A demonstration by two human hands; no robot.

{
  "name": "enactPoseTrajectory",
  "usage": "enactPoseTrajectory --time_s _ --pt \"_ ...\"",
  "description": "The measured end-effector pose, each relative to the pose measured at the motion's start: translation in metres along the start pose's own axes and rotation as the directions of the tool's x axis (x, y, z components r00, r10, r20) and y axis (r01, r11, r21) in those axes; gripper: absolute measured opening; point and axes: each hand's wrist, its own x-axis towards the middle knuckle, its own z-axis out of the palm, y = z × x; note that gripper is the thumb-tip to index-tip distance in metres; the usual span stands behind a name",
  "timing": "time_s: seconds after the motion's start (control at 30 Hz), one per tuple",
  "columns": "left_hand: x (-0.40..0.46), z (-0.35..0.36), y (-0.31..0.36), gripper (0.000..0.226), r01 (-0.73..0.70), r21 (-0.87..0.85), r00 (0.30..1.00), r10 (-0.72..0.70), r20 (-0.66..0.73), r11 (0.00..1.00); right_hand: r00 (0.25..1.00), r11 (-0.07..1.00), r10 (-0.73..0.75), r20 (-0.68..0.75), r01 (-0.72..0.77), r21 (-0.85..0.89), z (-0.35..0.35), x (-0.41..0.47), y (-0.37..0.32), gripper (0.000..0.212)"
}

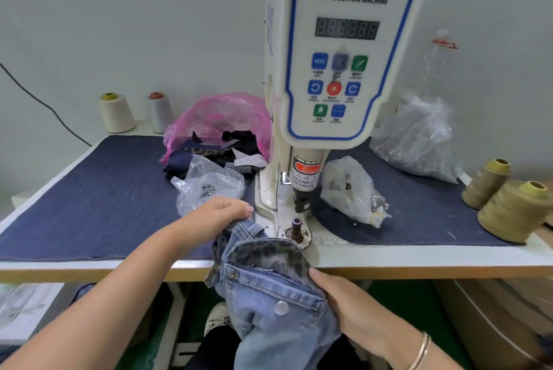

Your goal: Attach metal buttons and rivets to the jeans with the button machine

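Both hands hold the jeans (269, 286) at the front edge of the surface (89, 196), just in front of the button machine (344, 49). The left hand (221, 211) pinches the waistband beside the machine's post (296, 227). The right hand (344, 301) grips the denim near a metal button (281, 307).

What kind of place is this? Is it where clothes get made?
Probably yes, a small clothing workshop. A servo button machine stands on the worktable, big thread cones sit beside it, and two hands hold little jeans up to it.
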Motion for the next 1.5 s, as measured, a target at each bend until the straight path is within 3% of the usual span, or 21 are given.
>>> enactPoseTrajectory --time_s 0.17,0.23,0.3,0.33,0.43,0.5,0.6,0.77,0.93,1.07,1.17,1.27,1.33,1.5 --pt "-0.01 -0.002 0.038 0.057 0.052 0.341 0.941 -0.16 0.298 0.939 0.95 0.95 -0.251 -0.183 0.206 -0.237 0.01 -0.008 -0.021 0.033" --pt "-0.011 0.015 0.05 0.071 0.04 0.531 0.877 -0.284 0.387 0.847 0.934 0.917 -0.303 -0.19 0.232 -0.325 0.02 -0.008 -0.027 0.03" --pt "-0.012 0.029 0.049 0.065 0.007 0.692 0.843 -0.376 0.385 0.722 0.924 0.894 -0.347 -0.157 0.276 -0.351 0.026 -0.008 -0.033 0.029" --pt "-0.012 0.031 0.046 0.057 -0.007 0.717 0.867 -0.353 0.352 0.697 0.917 0.885 -0.374 -0.141 0.307 -0.349 0.027 -0.009 -0.035 0.027" --pt "-0.014 0.024 0.04 0.022 -0.066 0.561 0.942 -0.133 0.307 0.825 0.901 0.874 -0.415 -0.129 0.355 -0.333 0.023 -0.011 -0.042 0.019" --pt "-0.015 0.019 0.04 0.015 -0.126 0.435 0.953 -0.012 0.302 0.891 0.939 0.881 -0.339 -0.058 0.295 -0.371 0.018 -0.012 -0.046 0.022" --pt "-0.012 0.02 0.039 0.02 -0.093 0.235 0.936 0.005 0.352 0.967 0.983 0.905 -0.178 0.047 0.183 -0.384 0.012 -0.014 -0.05 0.043" --pt "-0.005 0.022 0.037 0.022 0.009 0.107 0.894 -0.056 0.445 0.994 0.984 0.991 -0.132 0.121 0.135 -0.017 0.004 -0.009 -0.043 0.035" --pt "-0.002 0.027 0.036 0.035 -0.021 0.033 0.889 0.004 0.458 0.999 0.968 0.989 -0.14 0.207 0.145 -0.008 -0.003 -0.014 -0.048 0.029" --pt "0.005 0.028 0.043 0.042 -0.047 0.022 0.909 0.034 0.416 0.999 0.963 0.969 -0.242 0.12 0.232 0.091 -0.007 -0.012 -0.045 0.057" --pt "0.012 0.028 0.044 0.044 -0.007 0.091 0.912 -0.031 0.409 0.996 0.966 0.956 -0.255 -0.034 0.258 0.141 -0.005 -0.007 -0.046 0.034" --pt "0.012 0.027 0.029 0.035 0.084 0.178 0.913 -0.148 0.38 0.98 0.948 0.975 -0.205 -0.244 0.22 0.039 -0.003 0.004 -0.048 0.034" --pt "0.011 0.028 0.017 0.024 0.135 0.141 0.91 -0.179 0.375 0.981 0.932 0.967 -0.254 -0.259 0.25 -0.051 0.0 0.01 -0.049 0.03" --pt "0.021 0.021 0.007 0.037 0.226 -0.044 0.92 -0.198 0.338 0.973 0.821 0.893 -0.449 -0.352 0.412 -0.178 0.003 0.02 -0.059 0.016"
